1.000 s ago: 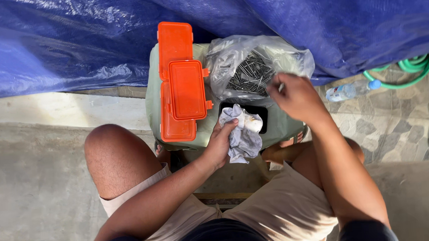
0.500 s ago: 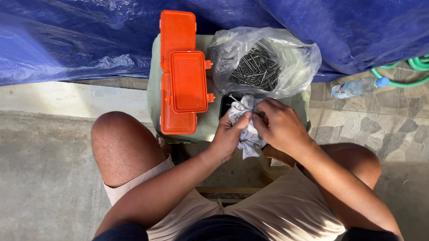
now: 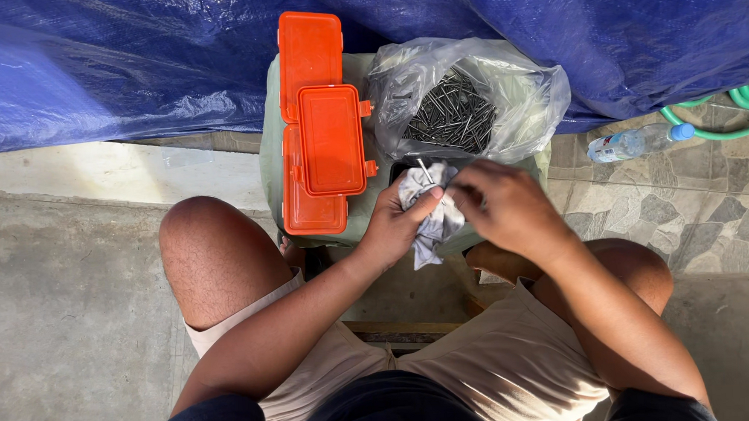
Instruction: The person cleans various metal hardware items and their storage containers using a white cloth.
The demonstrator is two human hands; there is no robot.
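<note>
Wiping a nail (image 3: 424, 170) in rag (image 3: 430, 216) at stool's (image 3: 271, 156) front edge | L hand (image 3: 396, 222) fingers clamped rag | R hand (image 3: 502, 208) pinched into it | nail bag (image 3: 471, 94) at back-right corner | orange case (image 3: 319, 128) left | next likely needed fresh nail.

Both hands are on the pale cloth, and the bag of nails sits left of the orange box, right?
Not quite. In the head view the bag of nails sits right of the orange box. Both the left hand and right hand are on the pale cloth.
</note>
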